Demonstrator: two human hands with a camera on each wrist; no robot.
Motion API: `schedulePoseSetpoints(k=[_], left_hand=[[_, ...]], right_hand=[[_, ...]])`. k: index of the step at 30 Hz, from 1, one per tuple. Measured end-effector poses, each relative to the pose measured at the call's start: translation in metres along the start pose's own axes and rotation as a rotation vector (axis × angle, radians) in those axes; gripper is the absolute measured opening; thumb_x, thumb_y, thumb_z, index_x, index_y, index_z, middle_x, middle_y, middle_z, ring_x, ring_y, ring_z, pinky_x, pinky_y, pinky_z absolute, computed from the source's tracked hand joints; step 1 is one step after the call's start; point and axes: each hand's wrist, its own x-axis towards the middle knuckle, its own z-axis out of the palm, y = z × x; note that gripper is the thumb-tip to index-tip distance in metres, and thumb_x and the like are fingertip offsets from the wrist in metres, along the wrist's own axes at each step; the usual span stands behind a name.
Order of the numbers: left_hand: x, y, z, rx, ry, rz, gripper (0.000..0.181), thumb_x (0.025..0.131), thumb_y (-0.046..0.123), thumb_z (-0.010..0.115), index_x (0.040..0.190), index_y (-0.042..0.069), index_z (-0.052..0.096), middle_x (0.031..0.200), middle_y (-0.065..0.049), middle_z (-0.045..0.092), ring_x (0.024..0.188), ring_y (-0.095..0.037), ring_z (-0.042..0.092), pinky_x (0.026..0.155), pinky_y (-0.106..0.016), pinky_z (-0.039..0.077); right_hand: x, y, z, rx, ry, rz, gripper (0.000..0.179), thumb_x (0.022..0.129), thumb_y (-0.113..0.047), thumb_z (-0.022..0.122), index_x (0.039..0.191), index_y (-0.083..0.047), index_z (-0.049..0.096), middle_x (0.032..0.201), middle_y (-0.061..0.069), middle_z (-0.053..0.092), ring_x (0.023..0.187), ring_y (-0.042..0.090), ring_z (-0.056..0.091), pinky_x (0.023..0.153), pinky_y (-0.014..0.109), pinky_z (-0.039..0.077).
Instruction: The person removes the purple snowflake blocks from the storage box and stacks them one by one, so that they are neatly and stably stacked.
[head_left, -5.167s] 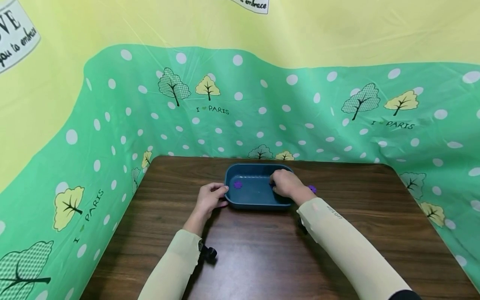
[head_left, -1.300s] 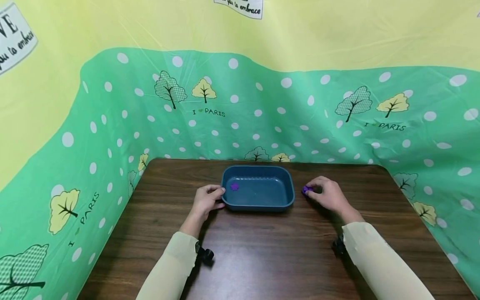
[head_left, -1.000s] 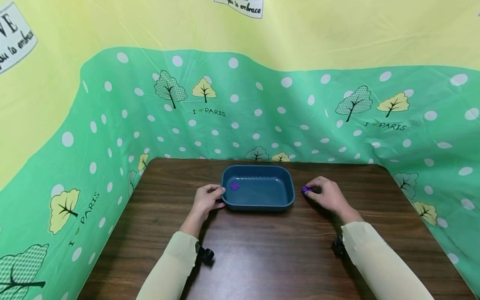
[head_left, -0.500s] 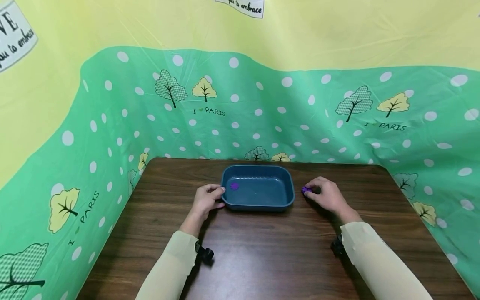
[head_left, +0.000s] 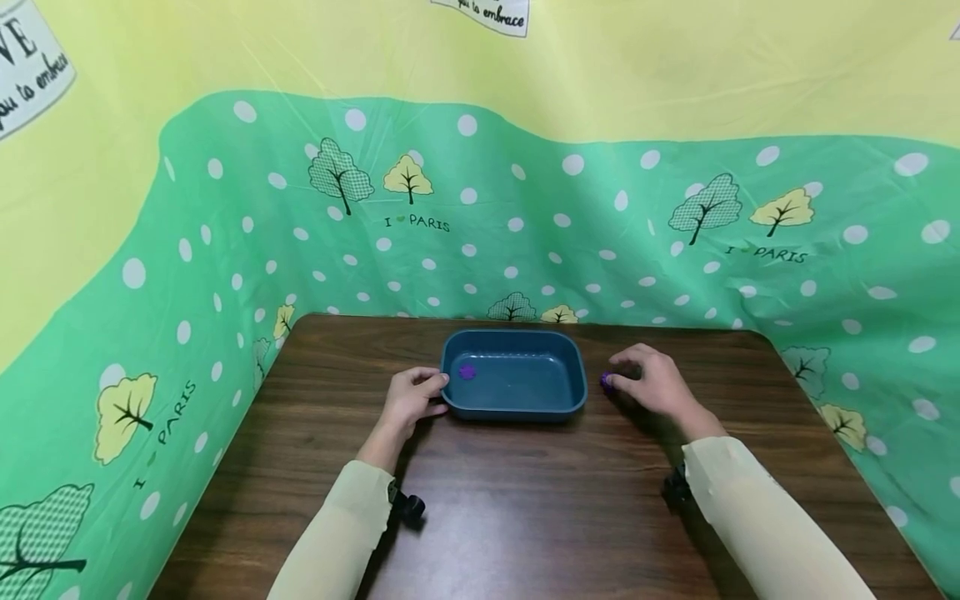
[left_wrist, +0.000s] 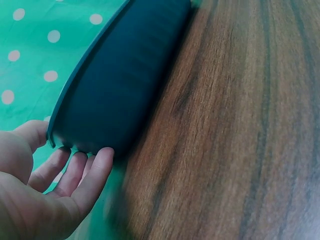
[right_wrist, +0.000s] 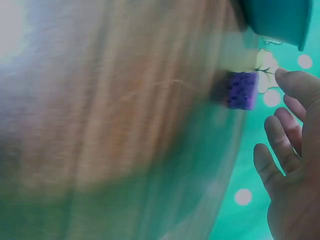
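A dark blue rectangular tray (head_left: 517, 416) sits on the wooden table. My left hand (head_left: 408, 404) holds its left end, thumb at the rim and the other fingertips on the outer wall, as the left wrist view shows with the tray wall (left_wrist: 110, 95). Flat inside the tray's left part lies a purple flower-shaped piece (head_left: 467, 372). To the right of the tray stands a small purple block (head_left: 606, 382), studded with rows of dark notches in the right wrist view. My right hand (head_left: 655, 385) is beside this block, thumb and fingers spread, with a gap between thumb tip and block.
The brown wooden table (head_left: 517, 517) ends at the back against a green and yellow curtain (head_left: 480, 217) with dots and trees. A black wrist camera (head_left: 408, 508) hangs under the left sleeve, another (head_left: 677, 490) under the right.
Earlier my right hand was in the tray's right end. It then pinched the purple block on the table; now its fingers have opened off it. The left hand stays on the tray.
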Motion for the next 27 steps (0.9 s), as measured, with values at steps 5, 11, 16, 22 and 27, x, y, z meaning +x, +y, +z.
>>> schedulePoseSetpoints(k=[5, 11, 16, 22, 27], left_hand=[[0.001, -0.001, -0.001, -0.003, 0.012, 0.007, 0.038, 0.095, 0.013, 0.073, 0.128, -0.004, 0.065, 0.114, -0.015, 0.064, 0.091, -0.022, 0.068, 0.081, -0.048, 0.065], [0.000, -0.003, -0.001, -0.004, 0.029, 0.004, 0.036, 0.094, 0.013, 0.073, 0.126, -0.003, 0.067, 0.114, -0.015, 0.065, 0.091, -0.022, 0.068, 0.077, -0.044, 0.066], [-0.001, -0.005, -0.001, -0.003, 0.022, 0.005, 0.035, 0.094, 0.013, 0.073, 0.124, -0.004, 0.067, 0.113, -0.015, 0.065, 0.092, -0.024, 0.067, 0.076, -0.043, 0.066], [-0.002, -0.002, 0.000, -0.006, 0.018, 0.012, 0.038, 0.094, 0.014, 0.074, 0.127, -0.004, 0.066, 0.112, -0.014, 0.065, 0.094, -0.026, 0.067, 0.079, -0.046, 0.066], [-0.001, 0.000, 0.000, 0.001, 0.005, 0.013, 0.043, 0.095, 0.015, 0.073, 0.132, -0.006, 0.063, 0.115, -0.014, 0.064, 0.099, -0.029, 0.068, 0.083, -0.049, 0.064]], right_hand=[[0.013, -0.013, -0.006, 0.002, 0.006, -0.034, 0.029, 0.089, -0.018, 0.082, 0.113, -0.004, 0.075, 0.110, 0.012, 0.071, 0.099, 0.030, 0.065, 0.085, 0.052, 0.058], [0.028, -0.032, -0.004, 0.035, -0.022, -0.068, 0.029, 0.089, -0.018, 0.082, 0.114, -0.006, 0.074, 0.110, 0.009, 0.070, 0.096, 0.027, 0.068, 0.081, 0.048, 0.060], [0.036, -0.051, 0.001, 0.080, -0.047, -0.091, 0.030, 0.091, -0.020, 0.081, 0.115, -0.006, 0.074, 0.111, 0.009, 0.069, 0.095, 0.025, 0.069, 0.080, 0.047, 0.062], [0.050, -0.075, 0.011, 0.084, -0.062, -0.130, 0.026, 0.091, -0.023, 0.080, 0.115, -0.012, 0.074, 0.111, 0.010, 0.069, 0.093, 0.024, 0.068, 0.078, 0.045, 0.060], [0.061, -0.095, 0.021, 0.082, -0.089, -0.134, 0.028, 0.090, -0.025, 0.081, 0.114, -0.012, 0.074, 0.111, 0.009, 0.069, 0.093, 0.023, 0.067, 0.077, 0.044, 0.059]])
